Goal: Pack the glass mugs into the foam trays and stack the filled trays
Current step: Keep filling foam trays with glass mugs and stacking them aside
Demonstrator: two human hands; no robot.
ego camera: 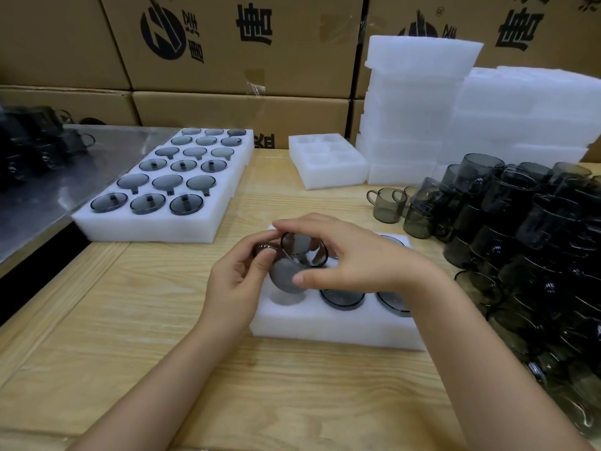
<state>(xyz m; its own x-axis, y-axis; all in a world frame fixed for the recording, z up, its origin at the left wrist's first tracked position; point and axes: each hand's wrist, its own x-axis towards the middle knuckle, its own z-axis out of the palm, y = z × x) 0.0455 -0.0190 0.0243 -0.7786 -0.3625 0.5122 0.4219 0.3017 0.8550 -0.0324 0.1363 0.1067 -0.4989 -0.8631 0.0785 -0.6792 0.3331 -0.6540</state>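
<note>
Head view: both hands meet over the near foam tray (325, 330) on the worktop (162, 353), at the middle of the frame. Between them a smoky glass mug (294, 262) hangs tilted, its long axis running from the base at 7 o'clock to the open rim at 1 o'clock. The left hand (240, 281) pinches the mug's 9 o'clock side, seemingly at the handle. The right hand (354, 258) curls its fingers (302, 224) over the rim, with the thumb on the wall. Just under the base, at 6 o'clock from the fingers, lies an empty pocket (286, 299); seated mugs (341, 297) fill the pockets at its 3 o'clock. I judge the mug must be righted and lowered straight into that pocket. Loose mugs (536, 255) pile at 3 o'clock, and filled trays (146, 229) sit at 10 o'clock.
</note>
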